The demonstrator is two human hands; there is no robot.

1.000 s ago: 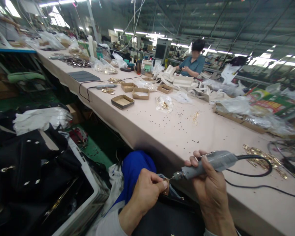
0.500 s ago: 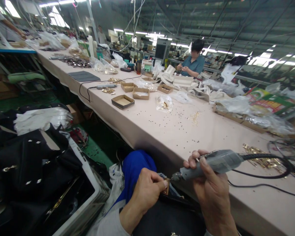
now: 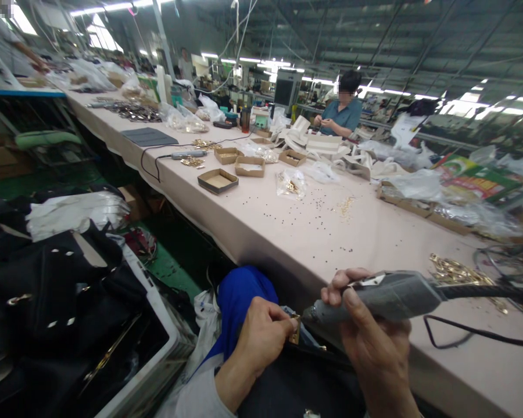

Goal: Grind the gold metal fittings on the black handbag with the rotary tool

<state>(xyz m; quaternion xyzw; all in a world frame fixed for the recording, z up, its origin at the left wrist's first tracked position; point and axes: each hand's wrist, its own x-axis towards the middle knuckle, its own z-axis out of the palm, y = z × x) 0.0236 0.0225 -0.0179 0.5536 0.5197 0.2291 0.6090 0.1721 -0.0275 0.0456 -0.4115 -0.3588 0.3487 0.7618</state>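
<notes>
My right hand (image 3: pixel 370 325) is wrapped round a grey electric screwdriver (image 3: pixel 387 295) with a black cable at its back end. The screwdriver's tip points left and meets, or nearly meets, a small gold metal fitting (image 3: pixel 296 332). My left hand (image 3: pixel 264 334) pinches that fitting between thumb and fingers; the fingertips hide part of it. Beneath both hands a black bag (image 3: pixel 296 380) lies across my lap, with the fitting at its upper edge. Whether a screw sits at the tip is too small to tell.
On the long pinkish table (image 3: pixel 261 244) lie scattered tiny dark screws, a bag of gold parts (image 3: pixel 292 184), small cardboard boxes (image 3: pixel 218 180) and a heap of gold fittings (image 3: pixel 457 273). A white crate (image 3: pixel 152 302) of black bags stands left. A person (image 3: pixel 342 110) sits across the table.
The screwdriver has shifted slightly and its body is turned a little in my right hand, its cable lying differently. My left hand keeps its pinch on the fitting.
</notes>
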